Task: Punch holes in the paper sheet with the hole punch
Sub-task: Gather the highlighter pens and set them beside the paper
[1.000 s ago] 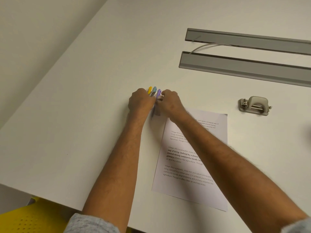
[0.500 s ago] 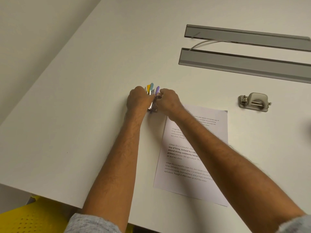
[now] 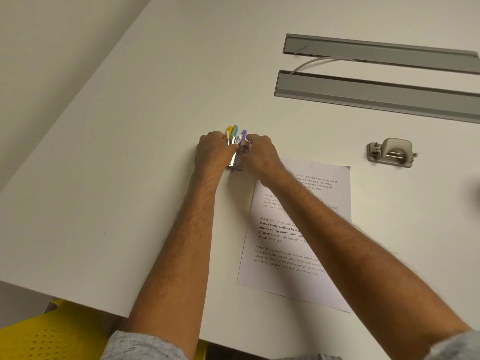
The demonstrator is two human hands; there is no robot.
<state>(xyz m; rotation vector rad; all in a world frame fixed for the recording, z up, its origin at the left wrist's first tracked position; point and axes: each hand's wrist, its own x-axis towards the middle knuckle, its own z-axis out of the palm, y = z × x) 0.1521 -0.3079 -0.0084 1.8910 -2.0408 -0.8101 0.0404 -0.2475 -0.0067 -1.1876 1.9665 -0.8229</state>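
A printed paper sheet (image 3: 293,255) lies flat on the white table (image 3: 130,178), partly under my right forearm. The grey metal hole punch (image 3: 392,152) sits apart from it, beyond its far right corner. My left hand (image 3: 211,152) and my right hand (image 3: 259,155) are both closed around a clear holder of coloured pens (image 3: 236,146), left of the sheet's far end. Yellow, blue and purple pen caps stick out above my fingers.
Two long grey cable-tray lids (image 3: 376,94) lie in the tabletop at the far right, with a pale cable (image 3: 311,63) between them. A yellow chair seat (image 3: 52,333) shows below the table's near edge.
Both hands stay closed on the pen holder; the holder has tilted slightly and the view has shifted a little. The sheet and the hole punch have not moved.
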